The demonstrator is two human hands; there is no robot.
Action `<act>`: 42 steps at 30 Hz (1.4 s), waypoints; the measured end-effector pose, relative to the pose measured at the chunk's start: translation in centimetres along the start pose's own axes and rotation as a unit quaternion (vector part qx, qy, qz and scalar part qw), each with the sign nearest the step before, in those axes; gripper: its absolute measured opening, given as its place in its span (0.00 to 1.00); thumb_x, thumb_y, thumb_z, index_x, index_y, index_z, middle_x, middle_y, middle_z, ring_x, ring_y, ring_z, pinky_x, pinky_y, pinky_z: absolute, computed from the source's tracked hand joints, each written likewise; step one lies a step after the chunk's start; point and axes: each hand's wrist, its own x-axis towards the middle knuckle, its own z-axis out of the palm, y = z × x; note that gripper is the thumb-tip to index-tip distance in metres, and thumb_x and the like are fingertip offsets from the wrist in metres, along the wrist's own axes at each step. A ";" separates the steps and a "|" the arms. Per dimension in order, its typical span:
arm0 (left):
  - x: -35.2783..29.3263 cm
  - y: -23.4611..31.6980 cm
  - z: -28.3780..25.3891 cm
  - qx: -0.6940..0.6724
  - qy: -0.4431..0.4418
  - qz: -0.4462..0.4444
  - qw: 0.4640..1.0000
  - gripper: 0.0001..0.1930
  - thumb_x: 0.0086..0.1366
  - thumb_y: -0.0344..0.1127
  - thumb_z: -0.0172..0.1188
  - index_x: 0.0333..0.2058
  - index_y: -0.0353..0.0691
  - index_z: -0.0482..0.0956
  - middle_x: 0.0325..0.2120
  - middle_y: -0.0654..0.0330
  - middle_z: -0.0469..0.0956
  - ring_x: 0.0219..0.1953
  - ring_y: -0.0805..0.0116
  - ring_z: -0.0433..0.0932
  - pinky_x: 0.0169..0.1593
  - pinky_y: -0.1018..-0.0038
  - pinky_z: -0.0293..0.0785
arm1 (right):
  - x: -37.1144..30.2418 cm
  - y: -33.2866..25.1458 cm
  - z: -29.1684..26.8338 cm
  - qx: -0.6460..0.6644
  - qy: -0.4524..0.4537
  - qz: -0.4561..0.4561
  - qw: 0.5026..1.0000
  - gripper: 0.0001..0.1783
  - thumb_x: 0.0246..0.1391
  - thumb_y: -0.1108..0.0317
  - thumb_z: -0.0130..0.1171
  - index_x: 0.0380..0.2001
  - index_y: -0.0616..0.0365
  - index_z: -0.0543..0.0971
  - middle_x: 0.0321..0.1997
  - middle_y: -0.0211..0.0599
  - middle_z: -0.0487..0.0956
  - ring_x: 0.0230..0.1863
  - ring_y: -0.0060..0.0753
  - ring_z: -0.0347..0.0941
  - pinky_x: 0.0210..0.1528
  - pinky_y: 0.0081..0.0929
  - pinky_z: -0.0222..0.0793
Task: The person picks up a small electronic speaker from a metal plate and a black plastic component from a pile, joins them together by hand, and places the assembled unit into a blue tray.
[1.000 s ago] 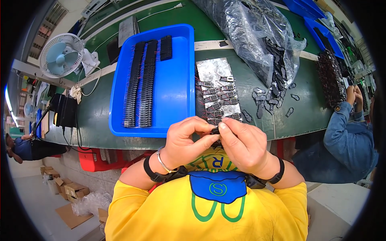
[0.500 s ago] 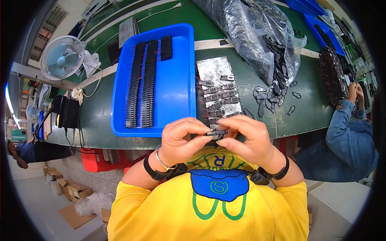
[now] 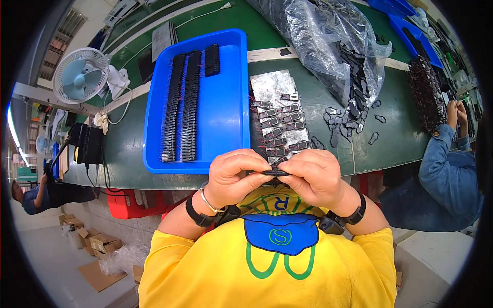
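Between the fingertips of my left hand (image 3: pixel 236 177) and my right hand (image 3: pixel 316 177) is a small black part (image 3: pixel 276 172), pinched from both sides just off the table's front edge. It looks like the small black speaker-like modules nearby; the fingers cover its ends. Just beyond my hands lies a metal plate (image 3: pixel 269 87) bearing two rows of black modules (image 3: pixel 275 133) with thin red wires. To the left, a blue tray (image 3: pixel 221 133) holds long stacked rows of black parts (image 3: pixel 190 108). Loose flat black pieces (image 3: pixel 336 122) spill from a clear plastic bag (image 3: pixel 318 56) at the right.
A white fan (image 3: pixel 80 76) stands at the far left beside a black box-shaped device (image 3: pixel 87 143) with hanging cables. A red stool (image 3: pixel 126 204) is under the green table (image 3: pixel 323 97). Another person in a denim sleeve (image 3: pixel 444 172) sits at the right, near stacked wired parts (image 3: pixel 426 97).
My fingers have closed in on the black part, and it now sits flatter between both pinches. At the far left, another person's arm has risen.
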 end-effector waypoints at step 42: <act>1.2 0.3 1.4 -0.273 0.064 -0.351 0.893 0.12 0.57 0.21 0.61 0.41 0.30 0.77 0.29 0.55 0.79 0.26 0.70 0.79 0.30 0.75 0.80 | -0.6 0.1 -0.2 -0.227 0.017 -0.077 0.971 0.15 0.34 0.81 0.64 0.32 0.69 0.78 0.23 0.39 0.75 0.18 0.33 0.70 0.19 0.25 0.65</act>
